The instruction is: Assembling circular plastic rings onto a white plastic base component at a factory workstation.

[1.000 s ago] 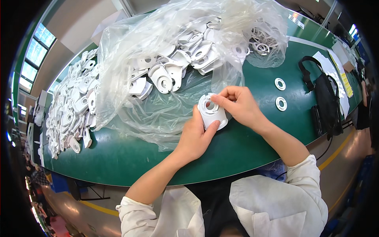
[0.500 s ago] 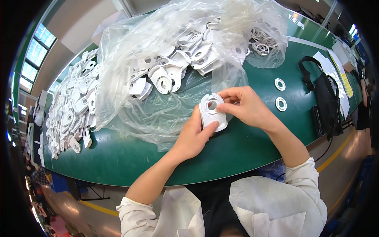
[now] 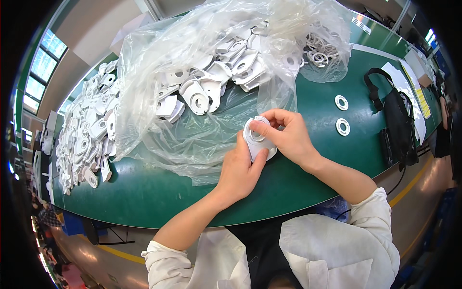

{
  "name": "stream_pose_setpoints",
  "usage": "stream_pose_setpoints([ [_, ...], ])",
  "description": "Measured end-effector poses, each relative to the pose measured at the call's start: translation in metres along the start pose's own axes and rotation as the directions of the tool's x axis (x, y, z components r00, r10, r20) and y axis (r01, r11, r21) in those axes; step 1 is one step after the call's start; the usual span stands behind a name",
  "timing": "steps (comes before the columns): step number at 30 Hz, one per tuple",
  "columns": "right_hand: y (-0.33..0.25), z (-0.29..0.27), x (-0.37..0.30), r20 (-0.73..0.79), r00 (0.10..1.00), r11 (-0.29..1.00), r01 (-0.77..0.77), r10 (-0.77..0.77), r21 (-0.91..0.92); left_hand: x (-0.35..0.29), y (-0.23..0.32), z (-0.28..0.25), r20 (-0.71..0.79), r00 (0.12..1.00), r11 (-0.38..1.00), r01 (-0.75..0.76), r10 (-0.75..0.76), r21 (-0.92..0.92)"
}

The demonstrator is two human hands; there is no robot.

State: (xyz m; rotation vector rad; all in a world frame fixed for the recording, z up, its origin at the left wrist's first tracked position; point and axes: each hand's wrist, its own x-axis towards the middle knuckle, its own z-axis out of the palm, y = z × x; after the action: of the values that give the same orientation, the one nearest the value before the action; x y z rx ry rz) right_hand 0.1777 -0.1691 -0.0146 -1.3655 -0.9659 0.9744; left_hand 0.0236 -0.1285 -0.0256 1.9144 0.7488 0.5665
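Observation:
Above the front part of the table I hold a white plastic plate (image 3: 255,148) with a rounded, ringed end. My left hand (image 3: 237,168) grips its lower body, thumb on the face and fingers along the left side. Closed around the ringed end is my right hand (image 3: 292,139), its thumb pressed over the round opening and its fingers behind the rim. The thumb covers part of the ring. Two loose white rings, an upper one (image 3: 341,102) and a lower one (image 3: 342,126), lie on the table to the right.
A clear plastic bag (image 3: 159,139) spreads over the green table (image 3: 308,192), with many white plates (image 3: 196,96) inside. More plates form a pile (image 3: 89,135) at the left. Bagged white rings (image 3: 318,59) lie at the back. A black strapped pouch (image 3: 399,120) and papers (image 3: 417,118) are far right.
My right thumb has moved from the ring's right edge up over its opening. The plate has tilted slightly, and my left hand has shifted a little with it.

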Motion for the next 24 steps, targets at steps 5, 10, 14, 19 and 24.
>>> stream_pose_setpoints([
  [5, -0.009, -0.001, -0.003, 0.047, 0.999, 0.992, -0.013, 0.019, -0.123, 0.002, -0.003, -0.002, 0.043, 0.998, 0.998, 0.054, -0.053, -0.016],
  [10, -0.016, -0.02, 0.002, 0.199, 0.98, 0.972, 0.039, 0.008, -0.233, 0.003, -0.01, -0.006, 0.09, 0.994, 0.99, 0.071, -0.06, -0.123],
  [14, -0.011, -0.017, 0.004, 0.126, 0.989, 0.981, 0.095, -0.075, -0.167, 0.004, -0.011, -0.005, 0.144, 0.977, 0.957, 0.189, -0.16, -0.219],
  [19, -0.003, -0.007, 0.003, 0.066, 0.997, 0.999, 0.041, -0.039, -0.019, 0.002, -0.011, -0.003, 0.066, 0.996, 0.986, 0.076, -0.066, -0.15],
  [24, 0.002, -0.005, 0.003, 0.039, 0.998, 0.998, -0.056, 0.055, 0.04, 0.001, 0.001, -0.003, 0.04, 0.999, 1.0, 0.027, -0.027, 0.003],
])
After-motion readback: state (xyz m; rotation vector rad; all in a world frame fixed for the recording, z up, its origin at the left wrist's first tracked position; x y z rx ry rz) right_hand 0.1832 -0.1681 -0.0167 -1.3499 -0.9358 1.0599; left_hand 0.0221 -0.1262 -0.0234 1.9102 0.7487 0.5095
